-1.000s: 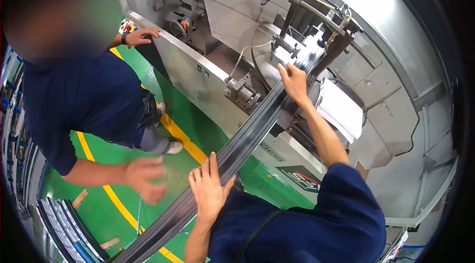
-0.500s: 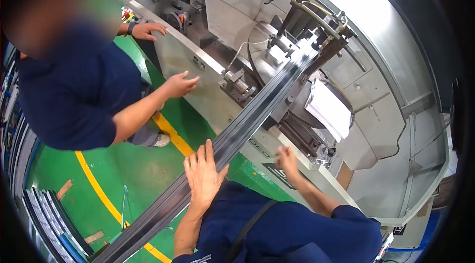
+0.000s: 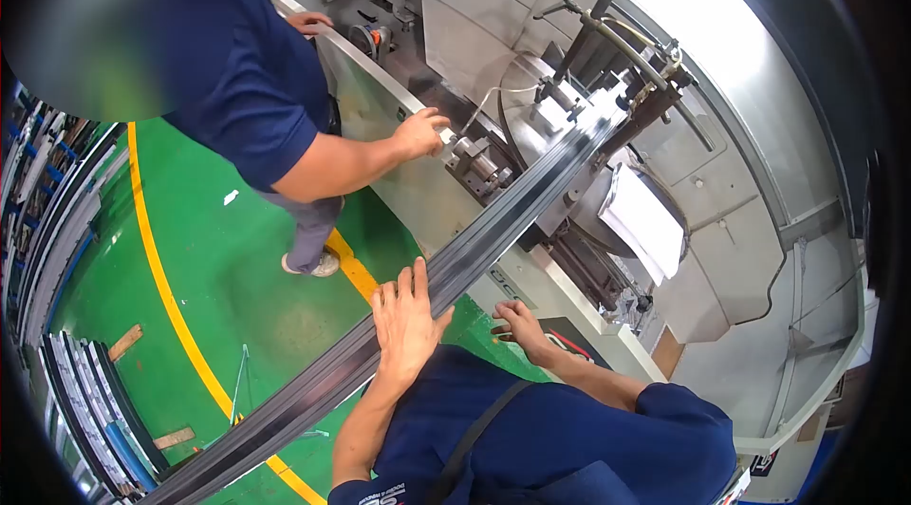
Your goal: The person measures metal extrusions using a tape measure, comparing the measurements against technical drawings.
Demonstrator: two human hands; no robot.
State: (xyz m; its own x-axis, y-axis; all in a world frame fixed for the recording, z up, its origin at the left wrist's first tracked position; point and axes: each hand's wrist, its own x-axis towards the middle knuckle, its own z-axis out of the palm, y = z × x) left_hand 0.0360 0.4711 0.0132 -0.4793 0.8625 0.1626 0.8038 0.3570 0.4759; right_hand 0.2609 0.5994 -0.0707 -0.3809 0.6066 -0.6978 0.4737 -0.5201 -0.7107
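A long dark profile [image 3: 474, 249] slants from the lower left up into the machine [image 3: 569, 116] at the upper right. My left hand [image 3: 408, 323] lies on the profile at mid-length, its fingers spread flat over the top face. To the right of the profile, my right hand [image 3: 520, 329] hangs in the air near the machine's front edge, fingers loosely curled and apart, with nothing in them. Clamps and a bar assembly [image 3: 626, 49] surround the profile's far end.
A co-worker [image 3: 256, 97] stands at the left, one hand by a metal cylinder [image 3: 479, 166] on the machine. White papers [image 3: 645, 220] lie inside the machine. Curved profiles [image 3: 95, 410] are stacked at the lower left, near a wood block [image 3: 125, 342].
My right hand has moved left, closer to the profile. My left hand stays on it. The co-worker has moved nearer the machine and reached towards the cylinder. The camera view has shifted slightly.
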